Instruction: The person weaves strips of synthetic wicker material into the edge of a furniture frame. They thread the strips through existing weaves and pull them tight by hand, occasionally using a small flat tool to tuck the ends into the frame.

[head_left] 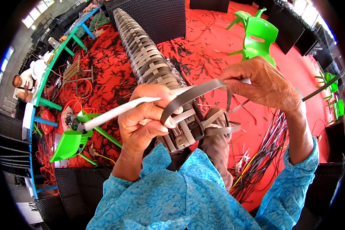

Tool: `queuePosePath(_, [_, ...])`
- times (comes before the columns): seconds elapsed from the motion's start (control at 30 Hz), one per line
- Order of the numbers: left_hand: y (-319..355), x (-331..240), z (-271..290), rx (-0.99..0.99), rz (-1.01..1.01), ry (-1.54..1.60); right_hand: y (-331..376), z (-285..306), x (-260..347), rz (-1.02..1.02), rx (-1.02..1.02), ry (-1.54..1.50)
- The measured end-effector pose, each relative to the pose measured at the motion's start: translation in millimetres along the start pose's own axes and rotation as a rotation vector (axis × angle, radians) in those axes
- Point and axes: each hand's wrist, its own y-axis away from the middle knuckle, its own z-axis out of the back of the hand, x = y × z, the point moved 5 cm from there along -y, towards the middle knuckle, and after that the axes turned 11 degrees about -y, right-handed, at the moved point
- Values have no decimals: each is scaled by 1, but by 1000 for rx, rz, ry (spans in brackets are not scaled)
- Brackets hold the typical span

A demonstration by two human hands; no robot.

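A long woven piece [147, 53] in grey, brown and pale flat strips stretches away from my lap. Its near end [184, 130] shows a dark frame with loose strip ends. My left hand [143, 119] is closed above that end, pinching a grey-brown weaving strip [195, 91] between thumb and finger. A white strip [120, 110] also runs through its fingers. The grey-brown strip arches over to my right hand [258, 82], whose thumb and fingers pinch it. A bit of white shows beneath the right fingers; whether it belongs to the same white strip, I cannot tell.
Scraps of dark strip litter the red floor [207, 42]. A bundle of long strips [262, 153] lies at right. Green plastic chairs stand at far right [258, 36] and left [67, 145]. Beyond a long green-blue table [51, 67], another person [25, 82] sits at left.
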Motion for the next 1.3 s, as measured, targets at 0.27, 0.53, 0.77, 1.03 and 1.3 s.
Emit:
queuePosePath(0.27, [-7, -2, -6, 173, -86, 94, -52, -27, 36, 712, -22, -208])
queuePosePath(0.53, [-4, 6, 8, 173, -21, 94, -61, -50, 46, 471, 202, -779])
queuePosePath(0.77, [15, -1, 16, 86, -190, -25, -47, -16, 18, 27, -44, -750])
queuePosePath(1.03, [34, -31, 9, 63, -311, -377, -18, -20, 18, -359, 141, -499])
queuePosePath(1.3, [50, -42, -3, 8, -432, -495, -6, -12, 29, -507, 113, -263])
